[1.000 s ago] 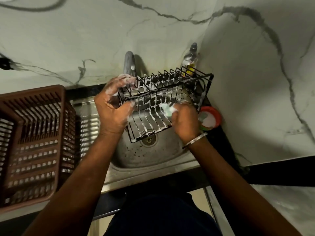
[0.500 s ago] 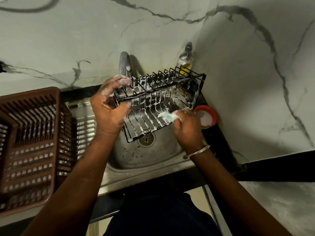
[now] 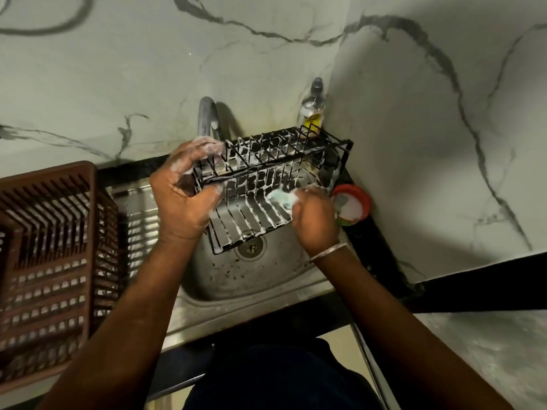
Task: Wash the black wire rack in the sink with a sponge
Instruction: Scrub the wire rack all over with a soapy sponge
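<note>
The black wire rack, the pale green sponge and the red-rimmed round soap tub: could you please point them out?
Black wire rack (image 3: 260,170): head view, on its long top rail.
Pale green sponge (image 3: 279,198): head view, on its soapy exposed end.
Red-rimmed round soap tub (image 3: 353,187): head view, on its far rim.

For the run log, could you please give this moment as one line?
left hand grips wire rack | right hand holds sponge on rack | over sink
</note>
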